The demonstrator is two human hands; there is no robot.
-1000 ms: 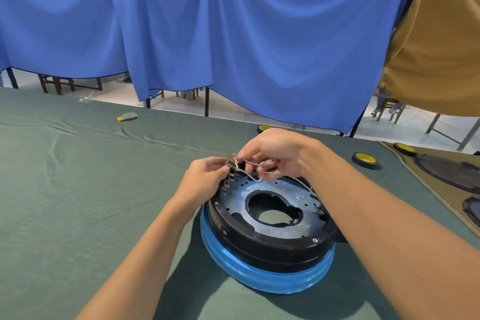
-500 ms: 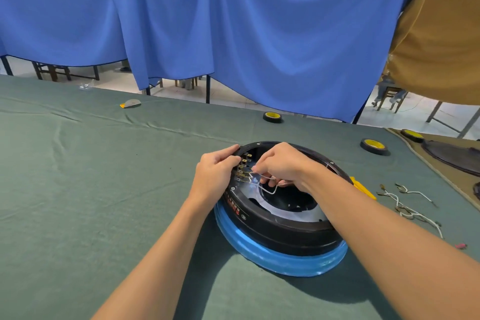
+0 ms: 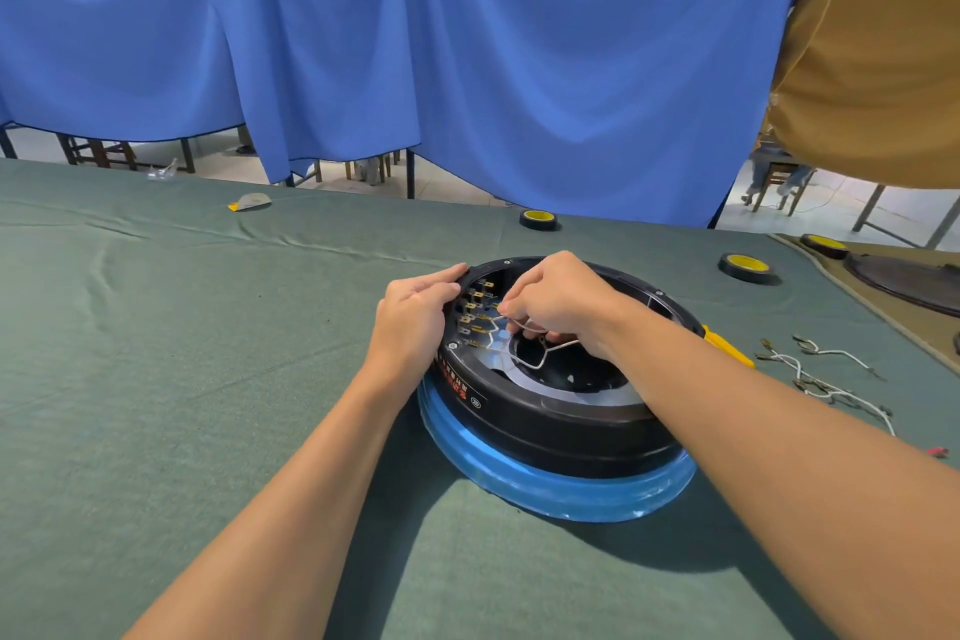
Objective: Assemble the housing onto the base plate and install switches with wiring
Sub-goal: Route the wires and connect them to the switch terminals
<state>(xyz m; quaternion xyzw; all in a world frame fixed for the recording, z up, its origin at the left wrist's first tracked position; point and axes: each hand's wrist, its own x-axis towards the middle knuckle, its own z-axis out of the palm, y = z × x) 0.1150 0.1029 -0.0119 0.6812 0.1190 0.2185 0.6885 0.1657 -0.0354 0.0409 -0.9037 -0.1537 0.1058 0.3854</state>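
Observation:
A round black housing (image 3: 550,418) sits on a blue-wrapped base plate (image 3: 545,491) on the green cloth. A column of brass switch terminals (image 3: 475,314) lines the inside of its left wall. My left hand (image 3: 415,320) grips the housing's left rim from outside, thumb over the top edge. My right hand (image 3: 558,304) reaches inside and pinches a white wire (image 3: 535,356) close to the terminals; the wire loops down over the central opening.
Loose white wires (image 3: 826,377) lie on the cloth to the right, beside a yellow tool handle (image 3: 727,346). Two yellow-cored tape rolls (image 3: 746,267) (image 3: 538,219) sit further back. A brown mat with dark round parts (image 3: 909,281) is at far right.
The view has tilted down and the housing has shifted in frame. My right hand has dropped from above the rim into the housing, carrying the wire to the terminals. My left hand stays on the rim.

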